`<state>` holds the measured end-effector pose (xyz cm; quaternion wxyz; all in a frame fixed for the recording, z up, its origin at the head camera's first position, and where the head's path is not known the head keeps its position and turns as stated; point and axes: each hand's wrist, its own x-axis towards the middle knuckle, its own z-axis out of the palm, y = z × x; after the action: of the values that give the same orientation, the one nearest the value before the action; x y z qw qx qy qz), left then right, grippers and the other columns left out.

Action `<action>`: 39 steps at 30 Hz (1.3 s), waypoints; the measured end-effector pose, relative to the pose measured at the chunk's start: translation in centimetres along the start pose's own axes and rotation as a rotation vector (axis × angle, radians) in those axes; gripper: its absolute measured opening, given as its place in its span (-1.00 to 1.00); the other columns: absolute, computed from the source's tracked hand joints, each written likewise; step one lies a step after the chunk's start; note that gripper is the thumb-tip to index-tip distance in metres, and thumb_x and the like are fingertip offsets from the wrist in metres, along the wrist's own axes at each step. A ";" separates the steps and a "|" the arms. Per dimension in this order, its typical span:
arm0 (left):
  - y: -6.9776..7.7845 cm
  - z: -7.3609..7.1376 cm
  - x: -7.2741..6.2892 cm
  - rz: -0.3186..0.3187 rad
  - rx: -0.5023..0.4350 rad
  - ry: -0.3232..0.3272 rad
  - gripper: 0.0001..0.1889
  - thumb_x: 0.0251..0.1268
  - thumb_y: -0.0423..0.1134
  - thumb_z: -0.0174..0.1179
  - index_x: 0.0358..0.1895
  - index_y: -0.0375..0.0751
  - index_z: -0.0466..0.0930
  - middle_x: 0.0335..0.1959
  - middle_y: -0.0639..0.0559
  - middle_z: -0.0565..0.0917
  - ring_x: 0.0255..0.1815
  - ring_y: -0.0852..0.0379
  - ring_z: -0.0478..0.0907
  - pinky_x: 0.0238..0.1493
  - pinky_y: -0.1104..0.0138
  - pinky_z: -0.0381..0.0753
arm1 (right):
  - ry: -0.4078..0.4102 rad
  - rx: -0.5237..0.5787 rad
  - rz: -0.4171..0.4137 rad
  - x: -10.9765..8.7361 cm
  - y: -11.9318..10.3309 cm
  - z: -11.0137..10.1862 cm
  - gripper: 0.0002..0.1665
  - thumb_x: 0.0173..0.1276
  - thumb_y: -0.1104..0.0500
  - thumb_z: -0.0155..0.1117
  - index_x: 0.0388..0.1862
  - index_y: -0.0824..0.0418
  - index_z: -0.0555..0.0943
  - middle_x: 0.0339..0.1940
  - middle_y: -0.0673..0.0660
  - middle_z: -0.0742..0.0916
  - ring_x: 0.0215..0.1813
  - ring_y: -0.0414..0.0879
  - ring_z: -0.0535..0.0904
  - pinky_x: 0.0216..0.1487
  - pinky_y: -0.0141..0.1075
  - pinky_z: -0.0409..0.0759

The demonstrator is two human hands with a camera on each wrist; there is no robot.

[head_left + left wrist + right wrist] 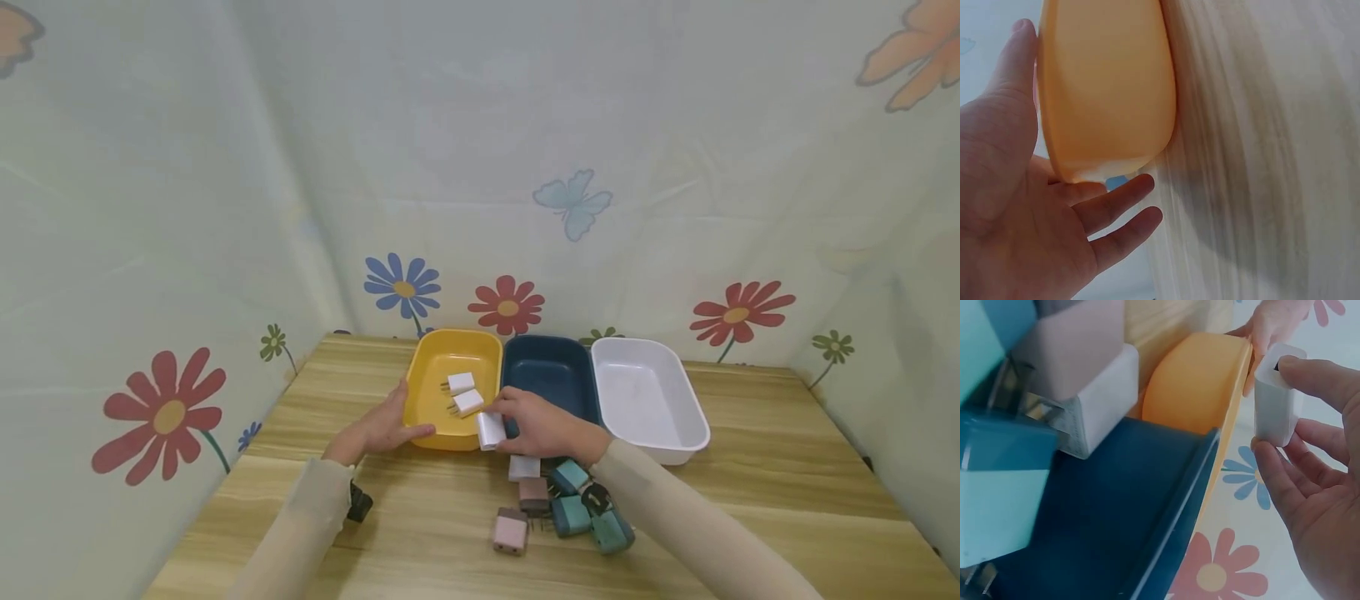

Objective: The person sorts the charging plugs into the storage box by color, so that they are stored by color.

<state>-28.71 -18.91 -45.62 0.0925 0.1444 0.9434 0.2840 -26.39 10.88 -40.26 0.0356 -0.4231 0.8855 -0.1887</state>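
Note:
My right hand [543,427] pinches a white plug charger [1274,412] between thumb and fingertips, above the front right corner of the yellow bin [426,398]. Two more white chargers [468,402] lie inside that bin with their metal prongs pointing left. At the bin's front left corner rests my left hand [377,427], its thumb along the front and its fingers by the left side. The left wrist view has those fingers [1119,203] extended loosely around the corner, not curled.
A dark blue bin [551,375] and a white bin [641,396] stand right of the yellow one. In front lie a white charger [524,468], pink chargers [512,533] and several teal chargers [572,517], partly beneath my right wrist. A flower-print curtain [465,167] hangs behind the table.

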 end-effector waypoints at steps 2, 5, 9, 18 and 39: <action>0.0 -0.2 0.1 -0.003 -0.005 -0.008 0.15 0.15 0.16 0.26 0.47 -0.42 -0.35 0.47 -0.37 -0.12 0.45 -0.24 -0.06 0.39 -0.02 0.00 | -0.005 0.003 0.017 0.2 0.1 -0.1 -0.39 0.19 -0.02 0.40 0.20 0.13 0.52 0.06 0.02 0.53 0.02 -0.03 0.51 0.06 -0.33 0.52; 0.0 -0.3 0.3 -0.007 -0.026 -0.022 0.15 0.11 0.18 0.28 0.49 -0.37 -0.30 0.48 -0.33 -0.06 0.45 -0.21 0.00 0.38 -0.02 0.03 | -0.007 0.013 0.045 0.5 0.2 -0.2 -0.39 0.20 -0.06 0.39 0.19 0.12 0.52 0.10 0.02 0.52 0.03 -0.04 0.50 0.08 -0.29 0.52; -0.2 -0.3 0.5 -0.011 -0.029 -0.035 0.14 0.13 0.17 0.27 0.48 -0.38 -0.29 0.47 -0.33 -0.05 0.45 -0.20 -0.01 0.39 -0.01 0.02 | -0.003 0.020 0.063 0.9 0.1 -0.3 -0.40 0.21 -0.05 0.38 0.18 0.14 0.50 0.13 0.04 0.51 0.03 -0.07 0.48 0.08 -0.27 0.52; -0.6 -0.4 0.5 0.031 -0.025 -0.018 0.10 0.17 0.09 0.28 0.47 -0.42 -0.29 0.46 -0.37 -0.04 0.44 -0.23 -0.01 0.39 -0.01 0.00 | -0.019 0.075 0.108 2.3 0.4 -0.2 -0.38 0.21 -0.05 0.38 0.20 0.14 0.48 0.18 0.04 0.49 0.07 -0.02 0.47 0.10 -0.29 0.51; -0.6 -1.0 -0.1 0.019 -0.015 -0.033 0.10 0.16 0.12 0.27 0.46 -0.45 -0.26 0.46 -0.37 -0.06 0.44 -0.25 -0.01 0.39 -0.03 0.00 | 0.003 0.098 0.162 4.5 1.5 0.9 -0.39 0.18 0.00 0.42 0.17 0.20 0.53 -0.04 0.03 0.54 -0.05 -0.01 0.49 -0.06 -0.36 0.53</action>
<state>-29.01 -19.88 -45.15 0.1063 0.1571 0.9382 0.2895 -30.18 8.00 -41.24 0.0703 -0.3477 0.9065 -0.2290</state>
